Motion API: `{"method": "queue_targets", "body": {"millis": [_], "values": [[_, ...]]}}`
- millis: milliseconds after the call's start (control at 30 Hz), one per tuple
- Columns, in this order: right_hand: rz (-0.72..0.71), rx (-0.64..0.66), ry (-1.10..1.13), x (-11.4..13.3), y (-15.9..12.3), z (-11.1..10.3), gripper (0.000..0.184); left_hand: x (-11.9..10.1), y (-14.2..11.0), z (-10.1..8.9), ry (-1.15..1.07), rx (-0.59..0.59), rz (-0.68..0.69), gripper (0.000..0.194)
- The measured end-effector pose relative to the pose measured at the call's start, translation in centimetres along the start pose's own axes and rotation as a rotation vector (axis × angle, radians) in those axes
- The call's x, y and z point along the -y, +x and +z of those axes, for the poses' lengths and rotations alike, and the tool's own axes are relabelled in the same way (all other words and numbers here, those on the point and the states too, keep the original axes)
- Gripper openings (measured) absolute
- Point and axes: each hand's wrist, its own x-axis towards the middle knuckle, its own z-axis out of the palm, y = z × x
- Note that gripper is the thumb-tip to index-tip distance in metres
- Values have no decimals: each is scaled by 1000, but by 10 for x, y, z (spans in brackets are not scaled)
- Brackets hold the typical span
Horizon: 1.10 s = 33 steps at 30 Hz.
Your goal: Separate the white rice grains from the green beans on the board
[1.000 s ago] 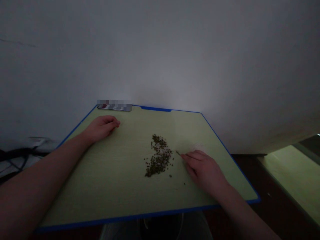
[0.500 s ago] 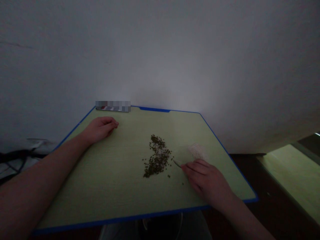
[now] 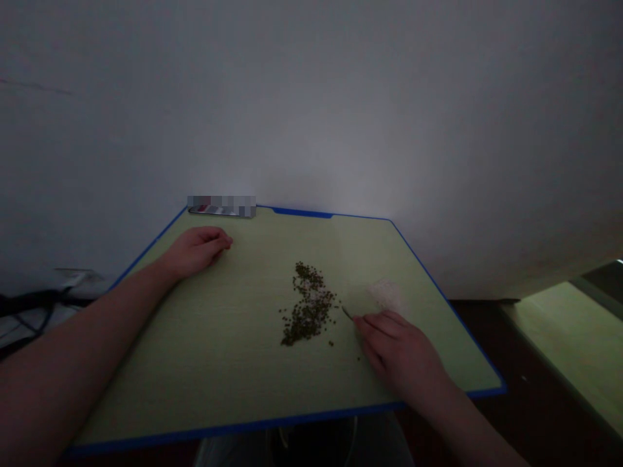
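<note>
A loose, spread-out pile of small dark greenish-brown beans or seeds (image 3: 309, 311) lies mid-table, with paler grains showing among them. Just right of it, my right hand (image 3: 402, 350) pinches a thin, slightly curved tool (image 3: 347, 313). Its narrow tip points at the pile's right edge, a little apart from it; the rest is hidden in my fingers. Beyond that hand sits a flat heap of whitish grains (image 3: 386, 293). My left hand (image 3: 199, 250) rests on the table to the left, fingers curled closed, with nothing visible in them.
The pale yellow-green table (image 3: 228, 370) has a blue edge and stands against a grey-white wall (image 3: 311, 97). A phone-like flat object (image 3: 221, 209), partly blurred out, lies at the far left corner. Dark cables (image 3: 43, 305) are beyond the left side. Another pale surface (image 3: 574, 344) is at right.
The tool's tip has drawn back slightly to the right, away from the pile. My left hand stays in place. The view has shifted a little.
</note>
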Motion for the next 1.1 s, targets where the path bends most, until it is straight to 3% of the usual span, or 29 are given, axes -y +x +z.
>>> {"method": "queue_targets", "body": {"millis": [167,267,400,633,1100], "values": [[121,-27,-22,-5,2,2,27,8,5,1,6,-1,40,27],[82,-56,8,-5,8,0,28,8,5,1,1,-9,24,26],[34,0,40,-2,15,-2,28,4,4,2,-4,-9,28,26],[-37,-3,128,-4,2,-8,28,5,2,0,1,-13,39,27],[17,-23,69,-5,11,3,28,6,3,1,-20,-8,14,27]]}}
